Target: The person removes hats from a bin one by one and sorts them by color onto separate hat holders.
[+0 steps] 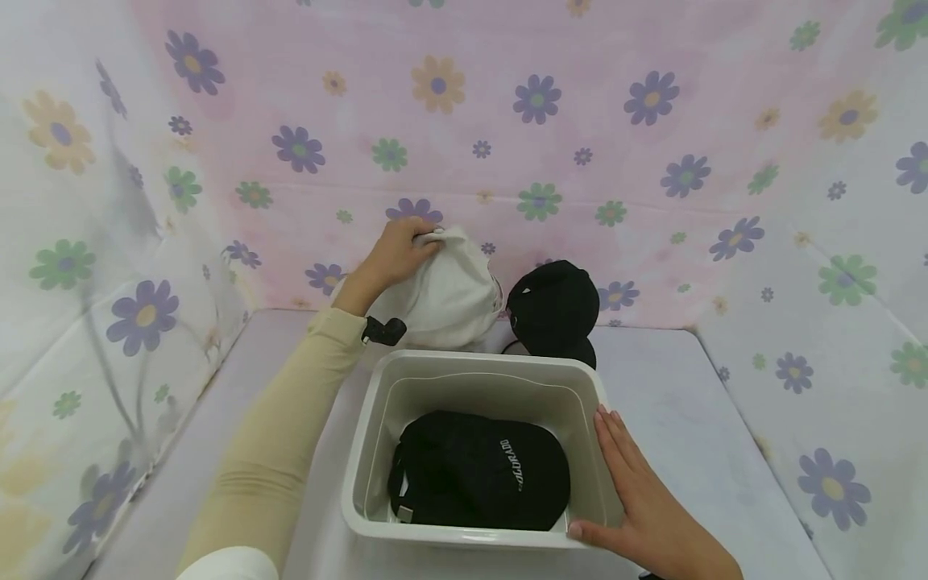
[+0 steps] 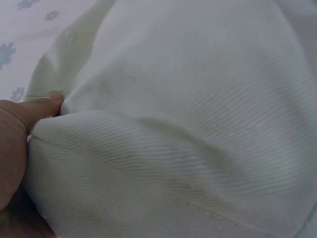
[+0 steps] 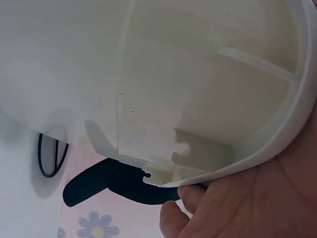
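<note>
My left hand [image 1: 402,254] pinches the upper edge of a white twill cloth hat [image 1: 453,298] behind the bin. In the left wrist view its ribbed fabric [image 2: 198,99] fills most of the picture, folded where the thumb presses. A white plastic bin [image 1: 478,362] stands in front, with a black cap [image 1: 471,471] lettered "COLORADO" lying inside. Against the bin's right side rests my right hand [image 1: 645,507], fingers straight along the rim and thumb at the front corner. The right wrist view shows this hand beside the bin's ribbed underside rim [image 3: 257,153].
Another black cap [image 1: 554,310] sits behind the bin, right of the white hat, brim toward the bin. The pale table [image 1: 667,403] is enclosed at the back and sides by flower-print cloth [image 1: 471,105].
</note>
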`<state>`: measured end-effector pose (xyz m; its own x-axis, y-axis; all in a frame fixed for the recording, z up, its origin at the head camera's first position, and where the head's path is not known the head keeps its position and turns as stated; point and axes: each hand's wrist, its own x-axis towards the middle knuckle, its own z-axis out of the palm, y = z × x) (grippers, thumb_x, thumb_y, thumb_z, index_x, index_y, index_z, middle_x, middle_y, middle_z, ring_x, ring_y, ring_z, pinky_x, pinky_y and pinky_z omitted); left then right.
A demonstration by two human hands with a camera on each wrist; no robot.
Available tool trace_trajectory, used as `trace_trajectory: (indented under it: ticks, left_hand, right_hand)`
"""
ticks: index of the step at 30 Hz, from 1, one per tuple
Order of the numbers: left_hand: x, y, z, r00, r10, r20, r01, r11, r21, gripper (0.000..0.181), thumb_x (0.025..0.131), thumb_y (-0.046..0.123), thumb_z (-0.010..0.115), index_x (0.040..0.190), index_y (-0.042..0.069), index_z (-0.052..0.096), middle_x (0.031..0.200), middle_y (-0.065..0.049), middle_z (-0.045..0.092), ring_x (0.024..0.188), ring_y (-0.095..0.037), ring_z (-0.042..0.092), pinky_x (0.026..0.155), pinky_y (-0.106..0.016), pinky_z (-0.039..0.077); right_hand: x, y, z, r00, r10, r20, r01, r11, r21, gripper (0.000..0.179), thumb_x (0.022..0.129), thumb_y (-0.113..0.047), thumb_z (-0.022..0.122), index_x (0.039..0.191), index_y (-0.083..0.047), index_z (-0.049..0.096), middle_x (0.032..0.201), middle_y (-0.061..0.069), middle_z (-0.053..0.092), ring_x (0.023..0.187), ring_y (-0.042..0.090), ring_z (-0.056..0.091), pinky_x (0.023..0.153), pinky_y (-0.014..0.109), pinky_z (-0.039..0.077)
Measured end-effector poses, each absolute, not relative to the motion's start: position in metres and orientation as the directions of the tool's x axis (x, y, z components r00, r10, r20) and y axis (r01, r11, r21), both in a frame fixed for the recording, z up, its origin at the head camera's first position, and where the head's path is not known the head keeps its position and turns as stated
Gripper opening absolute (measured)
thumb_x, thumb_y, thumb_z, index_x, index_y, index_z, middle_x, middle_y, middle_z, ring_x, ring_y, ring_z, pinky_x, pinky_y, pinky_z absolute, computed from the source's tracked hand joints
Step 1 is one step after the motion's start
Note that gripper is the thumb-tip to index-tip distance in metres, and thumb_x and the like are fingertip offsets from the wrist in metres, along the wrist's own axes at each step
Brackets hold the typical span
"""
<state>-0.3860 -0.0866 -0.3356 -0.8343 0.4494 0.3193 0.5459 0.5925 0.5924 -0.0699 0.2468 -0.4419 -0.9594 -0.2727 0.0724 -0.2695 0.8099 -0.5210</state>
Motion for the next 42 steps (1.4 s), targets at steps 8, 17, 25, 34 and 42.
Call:
trace_trajectory:
  ticks: [8,17,25,34,42]
  left_hand:
    - [-0.383,-0.088,-0.343,-0.87,0.446,0.209,0.471,0.628,0.62,0.039,0.1,0.022,0.068,0.132,0.0,0.067,0.132,-0.021,0.064,0.121,-0.036,0.059,0.1,-0.049,0.048]
    - [-0.38,-0.095,-0.35,-0.856,0.475,0.206,0.485,0.598,0.638,0.043,0.098,0.022,0.07,0.136,0.002,0.064,0.134,-0.019,0.064,0.119,-0.035,0.06,0.1,-0.049,0.048]
    - [-0.377,-0.101,-0.35,-0.864,0.475,0.168,0.467,0.63,0.621,0.069,0.093,0.029,0.076,0.147,-0.004,0.049,0.147,-0.023,0.053,0.133,-0.038,0.051,0.108,-0.052,0.044]
    - [-0.379,-0.106,-0.351,-0.853,0.507,0.125,0.475,0.653,0.591,0.083,0.089,0.038,0.079,0.153,0.002,0.042,0.154,-0.021,0.046,0.14,-0.037,0.045,0.111,-0.053,0.041]
    - [-0.379,-0.115,-0.354,-0.861,0.461,0.214,0.469,0.559,0.684,0.078,0.086,0.04,0.082,0.152,0.015,0.049,0.154,-0.009,0.049,0.142,-0.031,0.044,0.112,-0.053,0.041]
  right_hand:
    - [-0.069,0.247,-0.443,-0.964,-0.256,0.074,-0.255,0.808,-0.53,0.122,0.08,-0.057,0.08,0.166,-0.02,0.002,0.173,0.002,0.001,0.157,0.012,-0.006,0.103,0.073,0.039]
    - [-0.069,0.248,-0.445,-0.957,-0.272,0.103,-0.285,0.803,-0.524,0.122,0.08,-0.055,0.081,0.166,-0.018,0.003,0.172,0.004,0.003,0.158,0.015,-0.004,0.12,0.046,0.03]
    - [-0.069,0.247,-0.443,-0.959,-0.27,0.087,-0.273,0.797,-0.539,0.123,0.079,-0.056,0.081,0.166,-0.019,0.002,0.172,0.003,0.002,0.158,0.017,-0.004,0.103,0.073,0.039]
    - [-0.069,0.247,-0.443,-0.961,-0.265,0.074,-0.261,0.796,-0.546,0.122,0.08,-0.056,0.081,0.166,-0.019,0.001,0.172,0.002,0.001,0.158,0.019,-0.003,0.103,0.073,0.038]
    - [-0.07,0.246,-0.443,-0.961,-0.265,0.078,-0.264,0.802,-0.536,0.123,0.079,-0.057,0.08,0.166,-0.019,0.002,0.172,0.003,0.001,0.158,0.021,-0.002,0.104,0.072,0.039]
